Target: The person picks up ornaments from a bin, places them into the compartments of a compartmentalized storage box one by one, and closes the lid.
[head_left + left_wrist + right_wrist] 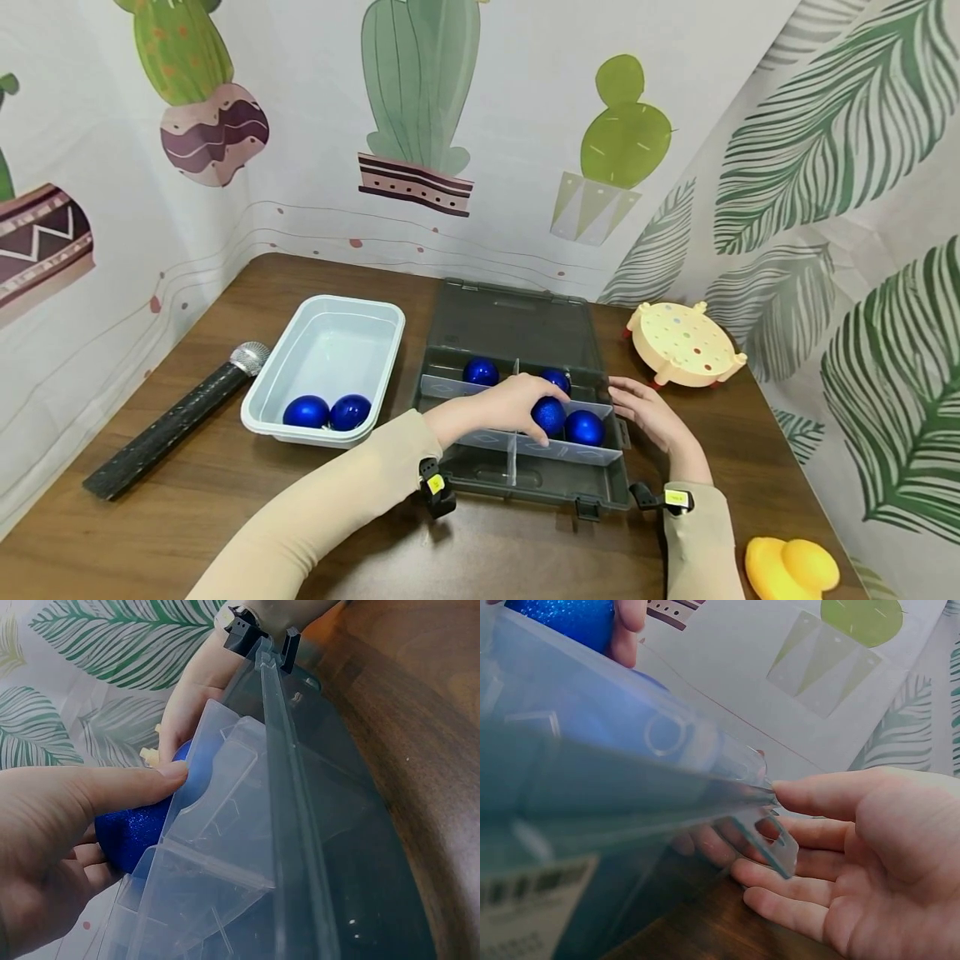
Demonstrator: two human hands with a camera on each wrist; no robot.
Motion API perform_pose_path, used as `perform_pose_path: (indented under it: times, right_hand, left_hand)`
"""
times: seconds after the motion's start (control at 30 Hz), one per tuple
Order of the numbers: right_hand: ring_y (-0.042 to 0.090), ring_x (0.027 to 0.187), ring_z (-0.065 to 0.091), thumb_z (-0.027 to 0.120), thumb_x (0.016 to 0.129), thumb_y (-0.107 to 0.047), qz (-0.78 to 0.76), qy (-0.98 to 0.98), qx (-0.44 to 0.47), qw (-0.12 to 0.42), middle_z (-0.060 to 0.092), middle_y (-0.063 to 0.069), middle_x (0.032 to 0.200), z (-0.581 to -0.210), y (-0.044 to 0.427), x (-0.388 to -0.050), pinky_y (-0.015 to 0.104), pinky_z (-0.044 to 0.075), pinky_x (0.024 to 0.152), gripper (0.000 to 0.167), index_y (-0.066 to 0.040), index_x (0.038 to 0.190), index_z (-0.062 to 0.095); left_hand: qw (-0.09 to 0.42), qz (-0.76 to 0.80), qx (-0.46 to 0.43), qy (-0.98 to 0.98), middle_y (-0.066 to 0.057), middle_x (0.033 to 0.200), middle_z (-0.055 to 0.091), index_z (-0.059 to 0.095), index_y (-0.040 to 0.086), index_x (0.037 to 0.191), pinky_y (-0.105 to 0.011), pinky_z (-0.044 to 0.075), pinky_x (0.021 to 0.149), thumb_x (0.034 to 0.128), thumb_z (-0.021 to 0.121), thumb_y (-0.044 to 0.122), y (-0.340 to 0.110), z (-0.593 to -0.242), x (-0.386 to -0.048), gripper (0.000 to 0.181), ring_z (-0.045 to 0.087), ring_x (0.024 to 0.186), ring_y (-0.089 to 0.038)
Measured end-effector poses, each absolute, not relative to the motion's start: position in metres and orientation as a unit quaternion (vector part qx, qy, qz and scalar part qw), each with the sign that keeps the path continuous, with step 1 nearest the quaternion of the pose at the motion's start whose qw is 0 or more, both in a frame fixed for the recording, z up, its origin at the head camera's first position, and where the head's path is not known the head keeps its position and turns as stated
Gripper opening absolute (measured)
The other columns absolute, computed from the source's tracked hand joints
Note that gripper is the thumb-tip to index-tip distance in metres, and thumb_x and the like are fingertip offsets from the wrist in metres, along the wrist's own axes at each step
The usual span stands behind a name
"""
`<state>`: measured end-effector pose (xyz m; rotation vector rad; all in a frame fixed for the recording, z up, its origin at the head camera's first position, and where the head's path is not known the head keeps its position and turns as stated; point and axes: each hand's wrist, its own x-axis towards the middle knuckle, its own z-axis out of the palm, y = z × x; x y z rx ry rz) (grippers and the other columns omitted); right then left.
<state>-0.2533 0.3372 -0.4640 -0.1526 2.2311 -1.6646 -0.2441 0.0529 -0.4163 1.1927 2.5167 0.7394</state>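
Observation:
My left hand [513, 406] holds a glittery blue ball [549, 416] between thumb and fingers, at the middle row of a dark see-through divider box [517, 323]. In the left wrist view, the thumb lies along the near side of the ball [131, 832], by a clear divider wall [217, 772]. Beside it in that row sits another blue ball [585, 428]. The back row holds a blue ball [481, 371] at left and a partly hidden blue ball [557, 380] at right. My right hand [654, 417], fingers extended, touches the box's right side near a latch [769, 844].
A white tub [322, 310] with two blue balls [306, 412] stands left of the box. Farther left lies a microphone [183, 417]. A cream round dotted toy [686, 343] is behind my right hand, and a yellow rubber duck [791, 567] sits at the front right.

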Motion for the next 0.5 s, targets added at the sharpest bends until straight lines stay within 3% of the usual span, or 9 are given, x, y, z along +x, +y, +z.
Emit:
perform_pose_path:
  times: [0.3, 0.5]
  right_hand:
    - [-0.002, 0.107, 0.056, 0.044, 0.105, -0.023, -0.587, 0.787, -0.052, 0.185, 0.031, 0.037, 0.147, -0.4609, 0.3366, -0.252, 0.011, 0.045, 0.09, 0.059, 0.014, 0.146, 0.024]
    - [0.014, 0.119, 0.055, 0.044, 0.104, -0.026, -0.572, 0.799, -0.048, 0.18, 0.033, 0.035, 0.147, -0.4617, 0.3372, -0.2531, 0.011, 0.046, 0.091, 0.06, 0.013, 0.146, 0.027]
  left_hand:
    - [0.14, 0.254, 0.413, 0.863, -0.003, 0.143, 0.055, 0.054, 0.014, 0.139, -0.031, 0.043, 0.108, 0.0779, 0.084, 0.027, 0.0517, -0.413, -0.2403, 0.069, 0.051, 0.132, -0.02]
    - [0.142, 0.261, 0.416, 0.86, -0.002, 0.143, 0.056, 0.055, 0.014, 0.139, -0.03, 0.043, 0.108, 0.0785, 0.083, 0.027, 0.0504, -0.4126, -0.2409, 0.068, 0.051, 0.131, -0.018]
